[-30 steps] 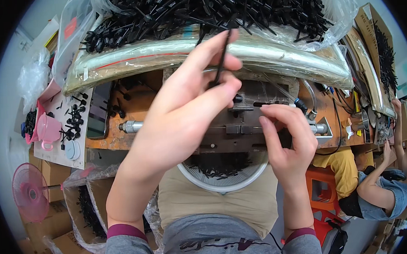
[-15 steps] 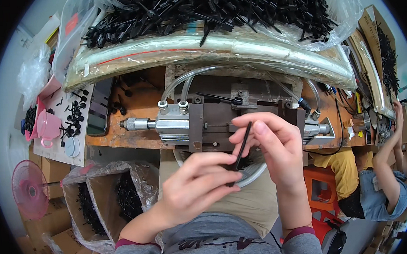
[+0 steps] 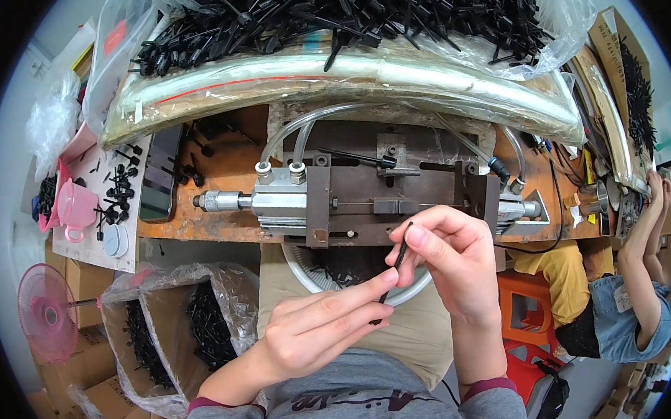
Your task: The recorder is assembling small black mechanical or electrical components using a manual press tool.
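Both hands are held over my lap, in front of the metal fixture (image 3: 395, 183). Between them is a slim black plastic stemmed part (image 3: 401, 254), slanting up to the right. My right hand (image 3: 454, 264) pinches its upper end between thumb and fingers. The fingers of my left hand (image 3: 319, 322) are closed on its lower end, which they partly hide. A similar black stemmed part (image 3: 355, 157) lies across the fixture, its thick head toward the right. Behind my hands a round basket (image 3: 299, 271) holds more black pieces.
Air cylinders (image 3: 280, 205) with clear hoses flank the fixture. A plastic-lined box (image 3: 343, 78) heaped with black parts stands behind it. Lower left are lined cartons (image 3: 176, 334) of black pieces and a pink fan (image 3: 46, 312). At right, a co-worker (image 3: 637, 306) sits by an orange stool (image 3: 524, 298).
My hands and the black part have lowered slightly toward me. The right hand has come down from over the fixture, and the fixture's middle block and the basket show more.
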`<state>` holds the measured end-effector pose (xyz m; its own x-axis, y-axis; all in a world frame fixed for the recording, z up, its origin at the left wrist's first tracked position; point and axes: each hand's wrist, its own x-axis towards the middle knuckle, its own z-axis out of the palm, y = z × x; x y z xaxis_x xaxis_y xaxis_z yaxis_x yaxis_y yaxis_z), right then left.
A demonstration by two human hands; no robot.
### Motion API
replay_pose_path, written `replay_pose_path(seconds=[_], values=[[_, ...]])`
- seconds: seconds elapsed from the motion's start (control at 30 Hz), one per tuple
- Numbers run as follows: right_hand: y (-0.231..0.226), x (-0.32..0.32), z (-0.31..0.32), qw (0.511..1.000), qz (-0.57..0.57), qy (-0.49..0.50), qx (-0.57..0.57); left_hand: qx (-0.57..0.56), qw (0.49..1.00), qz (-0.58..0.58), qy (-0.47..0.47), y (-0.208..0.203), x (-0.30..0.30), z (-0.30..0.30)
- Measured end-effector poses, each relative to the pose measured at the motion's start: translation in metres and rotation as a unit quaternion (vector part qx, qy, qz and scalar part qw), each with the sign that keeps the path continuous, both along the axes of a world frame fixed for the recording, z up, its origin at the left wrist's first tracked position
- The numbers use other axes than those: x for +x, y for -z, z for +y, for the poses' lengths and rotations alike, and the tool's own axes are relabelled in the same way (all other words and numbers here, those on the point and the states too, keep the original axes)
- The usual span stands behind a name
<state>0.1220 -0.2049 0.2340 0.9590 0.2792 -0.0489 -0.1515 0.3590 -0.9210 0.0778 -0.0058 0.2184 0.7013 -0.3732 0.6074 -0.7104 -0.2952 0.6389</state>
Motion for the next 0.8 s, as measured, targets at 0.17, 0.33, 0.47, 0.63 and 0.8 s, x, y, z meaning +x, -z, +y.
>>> replay_pose_path(seconds=[0.17,0.33,0.47,0.63,0.8], values=[[0.001,-0.007,0.001,0.999,-0.031,0.030,-0.024,0.008,1.000,0.008,-0.004,0.000,-0.003,-0.001],[0.001,-0.014,0.000,0.998,-0.045,0.036,-0.030,0.011,1.000,0.025,-0.004,0.002,-0.006,-0.001],[0.003,-0.017,0.001,0.997,-0.049,0.046,-0.038,0.009,1.000,0.029,-0.003,0.002,-0.007,-0.002],[0.005,-0.019,0.002,0.996,-0.053,0.051,-0.048,0.008,0.999,0.034,-0.002,0.003,-0.009,-0.001],[0.007,-0.022,0.001,0.994,-0.054,0.061,-0.067,0.004,0.999,0.043,0.005,0.003,-0.009,-0.003]])
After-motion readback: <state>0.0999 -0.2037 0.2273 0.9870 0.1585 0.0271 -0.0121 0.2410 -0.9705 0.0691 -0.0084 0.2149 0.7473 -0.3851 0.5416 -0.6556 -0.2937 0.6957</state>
